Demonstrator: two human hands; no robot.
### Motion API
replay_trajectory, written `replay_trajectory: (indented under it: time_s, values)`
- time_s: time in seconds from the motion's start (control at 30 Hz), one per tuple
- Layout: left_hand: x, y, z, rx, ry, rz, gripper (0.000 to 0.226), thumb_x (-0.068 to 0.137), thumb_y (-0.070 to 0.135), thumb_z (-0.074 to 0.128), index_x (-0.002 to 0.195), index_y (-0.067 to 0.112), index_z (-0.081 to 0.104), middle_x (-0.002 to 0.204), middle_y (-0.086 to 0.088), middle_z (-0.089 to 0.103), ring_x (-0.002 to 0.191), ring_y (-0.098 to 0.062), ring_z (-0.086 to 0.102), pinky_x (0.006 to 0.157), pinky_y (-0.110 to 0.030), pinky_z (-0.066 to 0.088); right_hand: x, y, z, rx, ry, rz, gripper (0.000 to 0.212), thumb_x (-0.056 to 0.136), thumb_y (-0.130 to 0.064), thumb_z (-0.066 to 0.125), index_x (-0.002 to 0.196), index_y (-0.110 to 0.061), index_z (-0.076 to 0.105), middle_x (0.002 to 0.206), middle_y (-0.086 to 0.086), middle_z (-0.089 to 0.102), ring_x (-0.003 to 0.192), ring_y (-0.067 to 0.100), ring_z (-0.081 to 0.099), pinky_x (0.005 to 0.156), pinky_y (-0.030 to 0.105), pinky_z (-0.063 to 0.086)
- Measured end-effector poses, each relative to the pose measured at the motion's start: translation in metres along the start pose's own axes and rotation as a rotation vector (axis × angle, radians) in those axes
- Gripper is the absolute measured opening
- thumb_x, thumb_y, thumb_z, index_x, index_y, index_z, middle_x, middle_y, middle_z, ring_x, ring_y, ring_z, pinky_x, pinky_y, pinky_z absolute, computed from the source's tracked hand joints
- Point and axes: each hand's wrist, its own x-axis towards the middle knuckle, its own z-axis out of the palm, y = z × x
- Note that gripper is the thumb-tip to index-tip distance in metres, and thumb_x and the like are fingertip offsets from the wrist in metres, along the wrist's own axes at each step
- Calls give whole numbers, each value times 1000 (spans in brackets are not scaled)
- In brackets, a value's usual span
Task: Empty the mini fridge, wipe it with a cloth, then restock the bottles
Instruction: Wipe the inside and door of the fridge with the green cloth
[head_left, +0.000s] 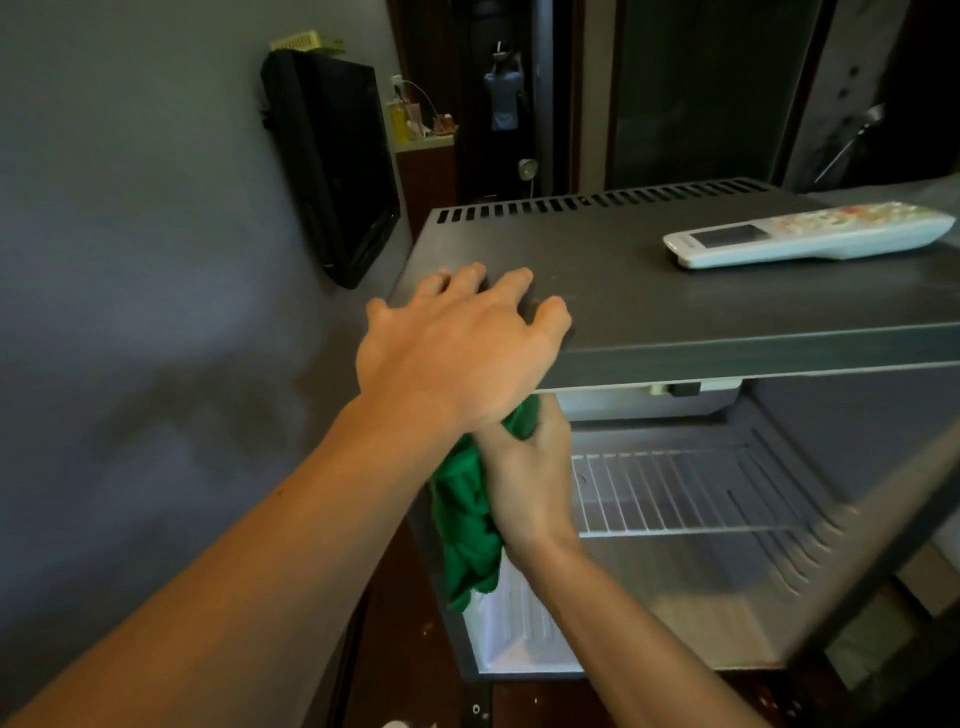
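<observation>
The grey mini fridge stands open in front of me, with a bare white wire shelf inside. My left hand rests on the front left corner of the fridge top, fingers spread and slightly bent. Just below it, my right hand grips a bunched green cloth at the left edge of the fridge opening. Part of the cloth hangs down below the hand. No bottles are in view.
A white remote control lies on the right of the fridge top. A black flat object hangs on the grey wall to the left. A small cluttered shelf and a dark doorway lie behind.
</observation>
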Motion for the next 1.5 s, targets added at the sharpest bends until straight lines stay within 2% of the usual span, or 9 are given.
replay_trajectory:
  time_s: [0.2, 0.43, 0.63, 0.77, 0.9, 1.07, 1.2, 1.37, 1.5]
  values:
    - [-2, 2, -3, 12, -21, -5, 57, 94, 62, 14, 149, 46, 18, 160, 12, 17, 146, -16, 14, 112, -60, 17, 31, 25, -1, -427, 4, 321, 27, 78, -39, 60, 103, -29, 58, 98, 1, 69, 97, 30, 62, 89, 46, 50]
    - [0, 1, -1, 14, -4, -1, 56, 94, 62, 16, 148, 47, 20, 158, 14, 20, 145, -16, 16, 112, -59, 17, -7, -2, 6, -281, 73, -194, 22, 65, -41, 64, 77, -32, 49, 84, 2, 64, 80, 22, 60, 67, 35, 45]
    - [-1, -5, -4, 17, -35, 9, 57, 92, 68, 14, 147, 51, 19, 158, 16, 19, 145, -18, 19, 111, -57, 20, 30, 20, -80, -1439, -391, -74, 50, 81, -42, 62, 128, -40, 46, 124, 5, 56, 106, 34, 60, 83, 40, 48]
    - [-2, -2, -7, 32, -47, 1, 55, 94, 64, 16, 144, 47, 27, 156, 10, 26, 142, -24, 26, 111, -63, 16, 33, 29, -157, -1621, -245, -39, 59, 84, -45, 61, 138, -39, 39, 130, 8, 51, 105, 33, 60, 84, 39, 52]
    - [8, 19, -9, 45, -63, -58, 54, 91, 60, 21, 130, 29, 43, 138, -9, 44, 130, -37, 39, 110, -69, 8, 47, 11, -162, -2084, -374, -501, 44, 80, -27, 68, 122, -29, 59, 116, 14, 59, 94, 38, 60, 74, 40, 52]
    - [6, 23, -4, 12, -9, -85, 65, 87, 72, 22, 129, 25, 41, 137, -13, 44, 132, -36, 36, 110, -64, 19, 84, -46, -197, -2539, -399, -981, 39, 98, -18, 38, 133, -22, 54, 144, 12, 47, 131, 39, 42, 112, 49, 29]
    - [6, 20, -3, 30, -8, -59, 66, 88, 71, 22, 133, 25, 39, 142, -13, 41, 135, -35, 34, 113, -63, 12, 84, -58, -211, -2493, -121, -702, 45, 85, -34, 68, 127, -20, 58, 136, 7, 55, 126, 34, 50, 107, 50, 39]
    - [8, 17, 0, 13, -11, -34, 61, 87, 71, 22, 126, 27, 40, 138, -11, 42, 132, -33, 37, 112, -60, 18, 51, 5, -218, -2281, -341, -115, 51, 69, -25, 77, 118, -21, 62, 117, 22, 60, 94, 39, 59, 82, 44, 49]
    - [11, 15, -1, 1, 13, -24, 65, 87, 71, 22, 131, 26, 39, 142, -11, 40, 134, -34, 35, 114, -59, 13, 61, 5, -205, -2236, -384, -245, 37, 60, -22, 87, 93, -12, 72, 98, 26, 64, 79, 42, 62, 70, 47, 53]
